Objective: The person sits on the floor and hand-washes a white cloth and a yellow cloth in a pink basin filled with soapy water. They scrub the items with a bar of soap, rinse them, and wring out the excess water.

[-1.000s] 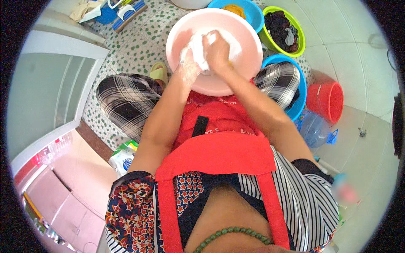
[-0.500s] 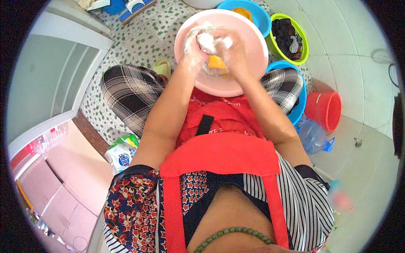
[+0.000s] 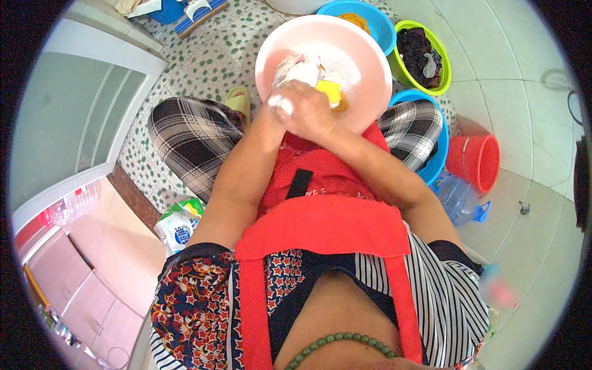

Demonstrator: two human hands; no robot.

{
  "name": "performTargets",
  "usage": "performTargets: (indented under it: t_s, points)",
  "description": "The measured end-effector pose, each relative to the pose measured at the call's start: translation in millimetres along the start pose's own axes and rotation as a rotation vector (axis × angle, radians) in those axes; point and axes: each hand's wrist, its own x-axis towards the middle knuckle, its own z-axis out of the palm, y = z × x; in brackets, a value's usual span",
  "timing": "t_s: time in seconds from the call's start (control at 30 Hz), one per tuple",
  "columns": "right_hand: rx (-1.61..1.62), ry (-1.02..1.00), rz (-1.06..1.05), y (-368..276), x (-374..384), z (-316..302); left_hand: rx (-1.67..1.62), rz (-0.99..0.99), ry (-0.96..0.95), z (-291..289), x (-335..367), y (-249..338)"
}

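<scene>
Over the near left side of a pink basin (image 3: 373,74), my two hands are pressed together. My right hand (image 3: 308,114) lies across the top, its fingers curled round a bunched white cloth. Beneath it, my left hand (image 3: 275,114) is closed on the same cloth and largely covered. White patches of suds or cloth show at the knuckles. From the far side of the hands, the white cloth (image 3: 297,66) spills into the basin. Just right of it sits a small yellow block (image 3: 328,92), a soap bar or sponge; I cannot tell which. Whitish foam lies on the basin's bottom.
Beyond the basin stand a blue basin (image 3: 383,28) with orange cloth and a lime-green basin (image 3: 445,71) holding dark laundry. A blue tub (image 3: 439,157), red bucket (image 3: 472,163) and clear plastic bottle (image 3: 456,200) line my right. A slipper (image 3: 237,102) rests at left.
My hands were apart, each in white suds or cloth farther into the basin. They have come nearer to me and together, right over left. The yellow block now shows more to the right.
</scene>
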Motion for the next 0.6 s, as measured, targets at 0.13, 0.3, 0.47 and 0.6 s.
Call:
performTargets:
  t_s: [0.13, 0.3, 0.47, 0.6]
  points:
    - [0.053, 0.269, 0.495, 69.4, 35.0, -10.9, 0.086, 0.016, 0.06, 7.3, 17.0, -22.8]
    - [0.266, 0.346, 0.634, 57.9, 27.4, -14.5, -0.051, -0.073, 0.199, 47.0, 9.4, -1.2]
    - [-0.128, 0.231, 0.171, 32.9, 7.0, 14.7, -0.25, -0.044, -0.224, 2.8, 2.4, -2.1]
    - [0.052, 0.19, 0.745, 82.7, 51.9, -21.8, 0.174, -0.052, 0.255, 41.9, -2.4, -17.7]
